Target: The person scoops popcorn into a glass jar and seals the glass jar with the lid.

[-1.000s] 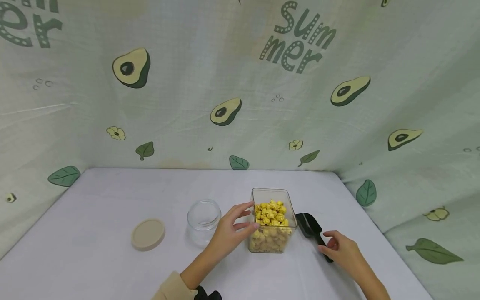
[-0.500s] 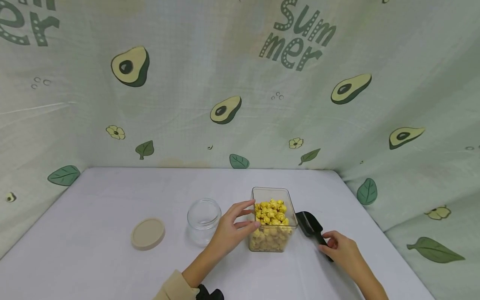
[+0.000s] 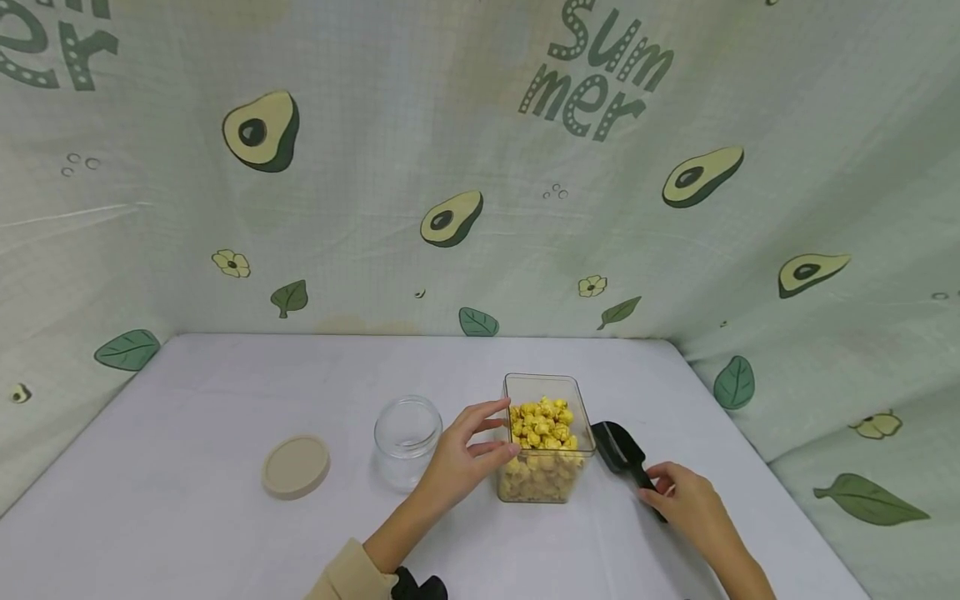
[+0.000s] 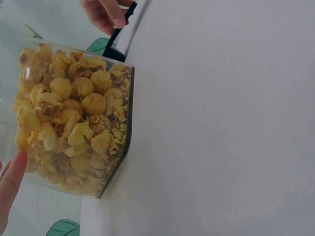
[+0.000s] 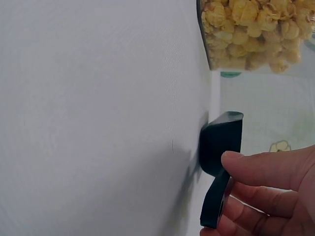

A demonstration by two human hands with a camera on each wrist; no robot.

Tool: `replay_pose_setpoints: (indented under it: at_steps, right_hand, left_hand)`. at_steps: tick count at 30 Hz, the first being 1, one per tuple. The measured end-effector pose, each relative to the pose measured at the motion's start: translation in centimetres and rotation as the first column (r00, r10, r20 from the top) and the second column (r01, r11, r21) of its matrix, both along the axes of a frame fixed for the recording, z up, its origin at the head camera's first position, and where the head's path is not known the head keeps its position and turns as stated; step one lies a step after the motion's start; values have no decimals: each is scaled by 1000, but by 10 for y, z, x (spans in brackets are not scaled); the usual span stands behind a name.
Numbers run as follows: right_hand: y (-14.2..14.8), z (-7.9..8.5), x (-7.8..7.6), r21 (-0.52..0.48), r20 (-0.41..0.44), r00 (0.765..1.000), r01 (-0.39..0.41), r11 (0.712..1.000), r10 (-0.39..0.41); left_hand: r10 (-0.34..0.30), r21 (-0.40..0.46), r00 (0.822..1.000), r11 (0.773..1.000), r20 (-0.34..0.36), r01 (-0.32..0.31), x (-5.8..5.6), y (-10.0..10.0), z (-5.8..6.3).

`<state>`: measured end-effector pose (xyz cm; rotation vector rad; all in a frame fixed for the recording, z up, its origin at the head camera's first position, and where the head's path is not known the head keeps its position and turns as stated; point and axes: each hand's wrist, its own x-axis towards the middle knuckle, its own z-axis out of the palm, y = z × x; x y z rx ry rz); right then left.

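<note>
A clear square container [image 3: 543, 479] filled with yellow popcorn [image 3: 542, 427] stands upright on the table. My left hand [image 3: 465, 458] is at its left side, with fairly straight fingers and thumb touching the wall near the rim. In the left wrist view, one fingertip [image 4: 18, 160] meets the container's side. To the container's right lies a black scoop [image 3: 618, 450], its bowl close to the container. My right hand [image 3: 686, 504] pinches the scoop's handle; the right wrist view shows the thumb [image 5: 236, 160] on one side and fingers curled behind the handle [image 5: 213, 204].
A round clear jar [image 3: 408, 429] without a lid stands left of the container, just beyond my left forearm. Further left, a beige round lid [image 3: 296, 468] lies flat. A printed cloth [image 3: 337, 167] hangs behind the white table [image 3: 225, 400].
</note>
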<state>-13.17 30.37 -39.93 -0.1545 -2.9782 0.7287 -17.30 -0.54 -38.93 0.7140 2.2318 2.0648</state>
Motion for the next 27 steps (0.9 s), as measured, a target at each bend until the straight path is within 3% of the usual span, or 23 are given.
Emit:
replay_pose_setpoints:
  at_steps: [9, 14, 18, 27]
  right_hand:
    - [0, 3, 2, 42, -28, 1000, 1, 999, 0]
    - [0, 7, 3, 86, -117, 993, -16, 996, 26]
    - [-3, 17, 5, 121, -193, 980, -19, 992, 43]
    - [-10, 49, 11, 184, -271, 961, -4, 983, 54]
  left_hand:
    - [-11, 17, 1000, 1000, 28, 11, -1, 0, 1]
    - [-17, 19, 999, 1000, 43, 16, -1, -1, 1]
    - [-24, 17, 998, 1000, 52, 23, -1, -2, 2]
    - [-58, 43, 996, 998, 70, 55, 0, -1, 3]
